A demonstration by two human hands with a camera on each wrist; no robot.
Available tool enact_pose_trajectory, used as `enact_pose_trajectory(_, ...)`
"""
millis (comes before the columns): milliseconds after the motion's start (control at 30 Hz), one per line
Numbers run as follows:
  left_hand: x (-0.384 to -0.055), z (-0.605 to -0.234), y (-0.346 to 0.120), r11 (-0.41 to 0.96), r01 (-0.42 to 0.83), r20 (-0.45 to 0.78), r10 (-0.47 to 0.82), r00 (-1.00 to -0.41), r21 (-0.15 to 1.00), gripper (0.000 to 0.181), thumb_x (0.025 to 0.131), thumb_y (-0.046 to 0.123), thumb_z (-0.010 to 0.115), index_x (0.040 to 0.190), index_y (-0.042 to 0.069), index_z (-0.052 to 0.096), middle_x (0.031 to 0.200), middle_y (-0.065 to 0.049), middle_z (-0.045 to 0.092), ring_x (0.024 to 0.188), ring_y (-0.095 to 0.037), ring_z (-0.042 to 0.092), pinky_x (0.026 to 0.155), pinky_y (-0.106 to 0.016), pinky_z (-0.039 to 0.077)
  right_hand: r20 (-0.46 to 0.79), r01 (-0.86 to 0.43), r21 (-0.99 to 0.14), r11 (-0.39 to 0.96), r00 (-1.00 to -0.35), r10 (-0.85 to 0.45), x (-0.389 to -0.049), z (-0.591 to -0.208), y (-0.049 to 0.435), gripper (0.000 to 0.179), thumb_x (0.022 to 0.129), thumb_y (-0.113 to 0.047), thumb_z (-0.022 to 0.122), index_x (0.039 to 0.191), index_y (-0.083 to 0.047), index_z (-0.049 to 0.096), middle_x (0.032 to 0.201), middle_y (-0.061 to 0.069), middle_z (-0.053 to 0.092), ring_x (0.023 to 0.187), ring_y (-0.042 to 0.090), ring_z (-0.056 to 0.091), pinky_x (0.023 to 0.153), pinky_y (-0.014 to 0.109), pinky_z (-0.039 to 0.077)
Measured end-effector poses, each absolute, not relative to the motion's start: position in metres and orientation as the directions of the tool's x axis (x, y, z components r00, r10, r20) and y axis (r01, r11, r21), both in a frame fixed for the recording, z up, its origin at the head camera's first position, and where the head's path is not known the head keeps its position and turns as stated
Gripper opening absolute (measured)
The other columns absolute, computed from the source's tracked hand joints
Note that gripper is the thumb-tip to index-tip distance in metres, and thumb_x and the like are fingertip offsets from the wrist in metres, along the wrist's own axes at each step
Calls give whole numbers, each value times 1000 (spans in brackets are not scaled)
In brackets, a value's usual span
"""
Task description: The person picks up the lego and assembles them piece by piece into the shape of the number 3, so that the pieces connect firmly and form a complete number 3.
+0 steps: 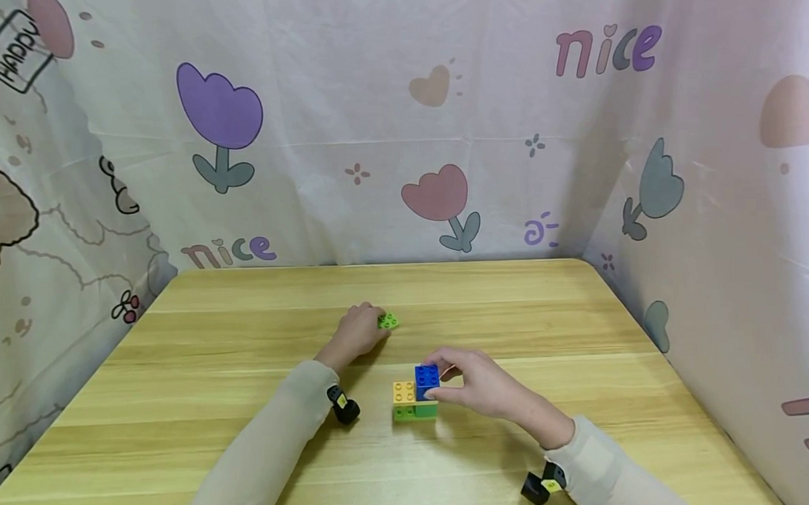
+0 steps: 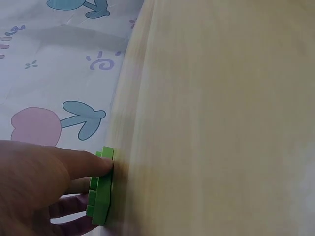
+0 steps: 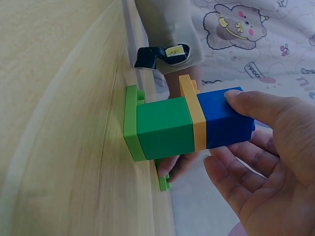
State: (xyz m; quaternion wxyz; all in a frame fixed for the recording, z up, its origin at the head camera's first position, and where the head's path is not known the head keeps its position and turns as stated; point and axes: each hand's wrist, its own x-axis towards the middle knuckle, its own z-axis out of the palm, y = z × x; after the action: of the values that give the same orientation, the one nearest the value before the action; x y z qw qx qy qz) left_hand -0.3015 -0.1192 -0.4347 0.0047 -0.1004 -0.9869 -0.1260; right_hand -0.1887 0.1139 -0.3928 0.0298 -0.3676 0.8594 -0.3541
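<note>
My right hand (image 1: 476, 384) pinches a blue building brick (image 1: 427, 382) between thumb and fingers. That brick sits on the right end of a yellow plate (image 1: 403, 392), at the top of a small stack. Below the yellow plate, the right wrist view shows a green brick (image 3: 165, 128) standing on a light green base plate (image 3: 131, 125), which rests on the table. Farther back and to the left, my left hand (image 1: 359, 330) grips a separate light green studded plate (image 1: 390, 321). In the left wrist view, the thumb presses one face of this plate (image 2: 102, 199).
A light wood table (image 1: 249, 406) spreads beneath both arms. White cloth (image 1: 345, 98) printed with flowers and words hangs behind it and along both sides. Each sleeve has a black wrist camera, one on the left (image 1: 344, 409) and one on the right (image 1: 538, 488).
</note>
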Motion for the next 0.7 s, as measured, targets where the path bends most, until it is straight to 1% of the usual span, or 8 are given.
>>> enact_pose_trajectory(133, -299, -434, -120, 939, 211, 44, 207, -977, 272, 43, 82, 31, 63, 117, 7, 57, 107, -10, 54, 94, -25, 49, 82, -39, 39, 204, -606, -634, 480, -730, -652, -188, -392, 114, 38, 78, -42, 64, 111, -24, 55, 94, -10, 59, 84, 5, 56, 78, 26, 46)
enact_pose_trajectory(267, -294, -434, -121, 924, 221, 54, 215, -975, 313, 42, 81, 29, 63, 117, 7, 58, 104, -8, 53, 87, -20, 49, 79, -36, 40, 200, -602, -637, 481, -732, -652, -188, -392, 114, 38, 78, -43, 64, 110, -24, 55, 93, -11, 59, 84, 5, 55, 78, 26, 46)
enact_pose_trajectory(367, -290, -431, -122, 908, 237, 65, 229, -971, 344, 42, 81, 28, 63, 117, 7, 57, 103, -7, 53, 86, -18, 49, 77, -34, 41, 202, -604, -638, 478, -730, -653, -189, -392, 114, 38, 78, -43, 64, 110, -24, 55, 93, -11, 59, 84, 5, 56, 78, 26, 46)
enact_pose_trajectory(467, -286, -428, -124, 889, 267, 91, 252, -964, 372, 41, 81, 29, 62, 116, 7, 58, 104, -7, 55, 88, -18, 51, 78, -35, 42, 199, -599, -645, 475, -731, -652, -189, -393, 114, 38, 78, -43, 63, 110, -23, 55, 93, -11, 59, 84, 6, 56, 78, 27, 46)
enact_pose_trajectory(600, -279, -420, -126, 859, 300, 127, 271, -954, 415, 40, 81, 28, 63, 116, 8, 58, 108, -8, 58, 95, -21, 53, 82, -37, 41, 195, -590, -656, 471, -735, -650, -190, -394, 114, 38, 78, -42, 64, 109, -23, 56, 92, -12, 59, 83, 7, 56, 78, 29, 47)
enact_pose_trajectory(700, -273, -414, -127, 846, 300, 122, 274, -954, 442, 41, 81, 29, 63, 117, 11, 58, 112, -6, 57, 98, -21, 52, 84, -37, 41, 195, -586, -663, 466, -736, -648, -190, -393, 114, 38, 77, -42, 65, 109, -23, 56, 92, -12, 59, 83, 7, 56, 78, 30, 47)
